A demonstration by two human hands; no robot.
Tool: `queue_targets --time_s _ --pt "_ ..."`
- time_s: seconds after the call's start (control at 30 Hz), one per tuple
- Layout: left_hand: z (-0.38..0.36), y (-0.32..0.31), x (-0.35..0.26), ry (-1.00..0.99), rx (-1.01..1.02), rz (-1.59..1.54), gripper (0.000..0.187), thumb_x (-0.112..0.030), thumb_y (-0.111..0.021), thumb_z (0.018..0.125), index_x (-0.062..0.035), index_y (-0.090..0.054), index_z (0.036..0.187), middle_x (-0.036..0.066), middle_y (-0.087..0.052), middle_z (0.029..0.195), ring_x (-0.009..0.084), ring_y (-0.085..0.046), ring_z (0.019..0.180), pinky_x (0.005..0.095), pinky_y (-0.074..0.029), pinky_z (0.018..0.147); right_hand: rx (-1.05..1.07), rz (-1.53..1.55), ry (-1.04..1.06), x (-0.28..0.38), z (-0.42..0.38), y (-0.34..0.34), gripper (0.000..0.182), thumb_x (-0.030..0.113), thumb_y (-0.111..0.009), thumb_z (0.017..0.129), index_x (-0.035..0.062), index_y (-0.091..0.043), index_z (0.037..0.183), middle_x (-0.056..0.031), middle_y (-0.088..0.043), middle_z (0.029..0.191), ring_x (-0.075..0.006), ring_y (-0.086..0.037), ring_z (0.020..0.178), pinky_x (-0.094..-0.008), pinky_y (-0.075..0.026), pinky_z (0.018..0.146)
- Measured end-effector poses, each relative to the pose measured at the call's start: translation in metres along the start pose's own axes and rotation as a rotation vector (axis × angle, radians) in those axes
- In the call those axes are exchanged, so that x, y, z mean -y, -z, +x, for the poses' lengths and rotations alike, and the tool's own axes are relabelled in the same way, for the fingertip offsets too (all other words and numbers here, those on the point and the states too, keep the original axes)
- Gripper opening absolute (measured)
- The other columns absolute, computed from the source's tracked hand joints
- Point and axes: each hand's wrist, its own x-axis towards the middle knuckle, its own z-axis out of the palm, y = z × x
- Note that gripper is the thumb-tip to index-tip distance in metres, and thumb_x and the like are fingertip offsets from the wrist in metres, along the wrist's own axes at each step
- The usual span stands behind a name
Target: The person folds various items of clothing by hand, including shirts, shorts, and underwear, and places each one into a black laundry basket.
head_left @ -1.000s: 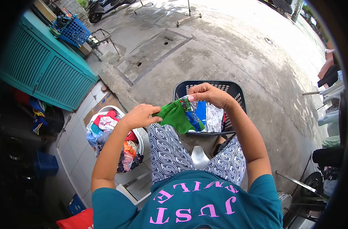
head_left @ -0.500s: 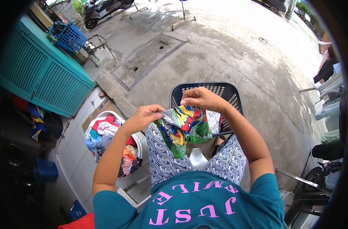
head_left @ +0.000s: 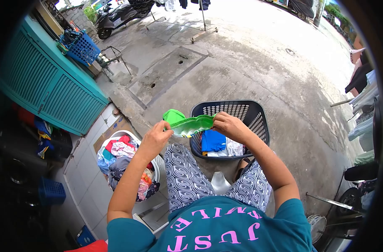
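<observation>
Stretched between my hands is a pair of green shorts (head_left: pixel 190 125) with a gathered waistband and a pale inside. My left hand (head_left: pixel 158 133) pinches one end of the band, and my right hand (head_left: pixel 228 125) pinches the other. Behind and below them stands a dark plastic laundry basket (head_left: pixel 260 126) with perforated sides. Folded blue cloth (head_left: pixel 213 141) and white cloth (head_left: pixel 234 147) lie inside it. To my left, a white basket (head_left: pixel 158 164) is heaped with mixed clothes (head_left: pixel 123 156).
A teal louvred cabinet (head_left: pixel 49 80) stands at left, with a blue basket (head_left: pixel 83 49) on top. Hanging clothes (head_left: pixel 363 98) line the right side. Farther off on the concrete are a scooter (head_left: pixel 120 19) and a drying rack (head_left: pixel 204 31).
The shorts have been raised and turned: their colourful printed side showed before, and now the green waistband and pale inside show. Blue cloth in the dark basket has come into sight.
</observation>
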Motion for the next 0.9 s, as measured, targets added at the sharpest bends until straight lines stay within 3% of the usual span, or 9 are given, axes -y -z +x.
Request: queue_targets --time_s 0.17,0.3,0.43,0.53,0.57,0.63,0.7,0.77,0.9 --pt "-0.003 -0.012 0.002 0.151 -0.126 -0.318 0.013 -0.001 -0.06 0.075 -0.0013 -0.062 0.088 0.008 -0.056 0.094 0.0207 -0.057 0.08 0.0296 -0.047 0.067 -0.095 0.138 -0.039 0.005 -0.009 0.001 0.009 0.007 -0.062 0.073 0.004 -0.058 0.081 -0.0079 -0.052 0.094 -0.0239 -0.053 0.089 -0.0313 -0.047 0.073" --pt "-0.009 -0.014 0.003 0.39 -0.122 -0.643 0.009 -0.001 -0.061 0.076 0.0005 -0.064 0.083 0.007 -0.059 0.09 0.0142 -0.057 0.079 0.0244 -0.045 0.068 -0.228 0.435 -0.292 0.009 -0.023 0.002 0.012 0.001 -0.062 0.074 0.004 -0.06 0.085 -0.007 -0.054 0.099 -0.0195 -0.057 0.086 -0.0293 -0.048 0.072" --pt "-0.02 -0.034 0.005 0.357 -0.2 -0.748 0.017 -0.003 -0.062 0.076 -0.0014 -0.062 0.094 0.005 -0.061 0.091 0.0124 -0.058 0.082 0.0252 -0.045 0.073 -0.268 0.575 -0.379 0.013 -0.036 0.001 0.012 0.001 -0.061 0.076 0.0044 -0.061 0.088 -0.0058 -0.058 0.094 -0.0156 -0.058 0.082 -0.0263 -0.048 0.071" --pt "-0.027 -0.038 -0.005 0.538 -0.162 -1.206 0.032 -0.005 -0.06 0.079 -0.0042 -0.052 0.11 0.004 -0.059 0.092 0.012 -0.056 0.084 0.0243 -0.043 0.077 -0.081 1.018 -0.672 0.021 -0.047 0.013 0.011 -0.002 -0.057 0.079 0.0016 -0.06 0.089 -0.0021 -0.059 0.088 -0.009 -0.056 0.083 -0.0214 -0.045 0.075" --pt "-0.028 -0.038 -0.004 0.54 -0.156 -1.21 0.032 -0.005 -0.06 0.079 -0.0042 -0.052 0.11 0.004 -0.059 0.092 0.012 -0.056 0.084 0.0243 -0.043 0.077 -0.018 1.182 -0.701 0.022 -0.05 0.017 0.015 -0.001 -0.06 0.077 0.0032 -0.059 0.091 -0.002 -0.059 0.088 -0.0078 -0.056 0.081 -0.0193 -0.044 0.07" --pt "-0.029 -0.037 -0.002 0.604 -0.033 -1.576 0.033 -0.006 -0.057 0.081 -0.0057 -0.049 0.112 0.003 -0.057 0.091 0.0097 -0.054 0.081 0.0224 -0.042 0.073 0.095 1.376 -0.764 0.019 -0.053 0.027 0.019 0.003 -0.063 0.074 0.0058 -0.057 0.092 -0.0008 -0.059 0.087 -0.0064 -0.055 0.077 -0.0183 -0.042 0.063" --pt "-0.021 -0.051 -0.001 0.67 -0.002 -1.599 0.029 -0.007 -0.055 0.081 -0.0067 -0.049 0.11 0.001 -0.055 0.09 0.0076 -0.051 0.079 0.0207 -0.041 0.068 0.089 1.371 -0.83 0.014 -0.052 0.018 0.014 0.007 -0.059 0.075 0.0081 -0.055 0.088 0.0013 -0.056 0.083 -0.0056 -0.05 0.067 -0.0196 -0.039 0.054" --pt "-0.015 -0.08 0.003 0.854 -0.155 -1.468 0.025 -0.006 -0.055 0.081 -0.0065 -0.05 0.106 0.001 -0.055 0.091 0.0073 -0.051 0.08 0.0199 -0.041 0.069 0.089 1.289 -0.936 0.009 -0.05 0.002 0.011 0.009 -0.052 0.076 0.0097 -0.056 0.087 0.0025 -0.056 0.082 -0.0052 -0.048 0.067 -0.0193 -0.037 0.051" --pt "0.007 -0.094 -0.04 0.736 -0.368 -1.226 0.018 -0.006 -0.054 0.083 -0.0036 -0.049 0.101 0.004 -0.054 0.09 0.0075 -0.052 0.078 0.0205 -0.043 0.07 -0.043 1.152 -1.026 0.023 -0.036 -0.021 0.014 0.01 -0.047 0.079 0.0061 -0.057 0.088 -0.0001 -0.055 0.081 -0.0079 -0.049 0.071 -0.0222 -0.043 0.052"
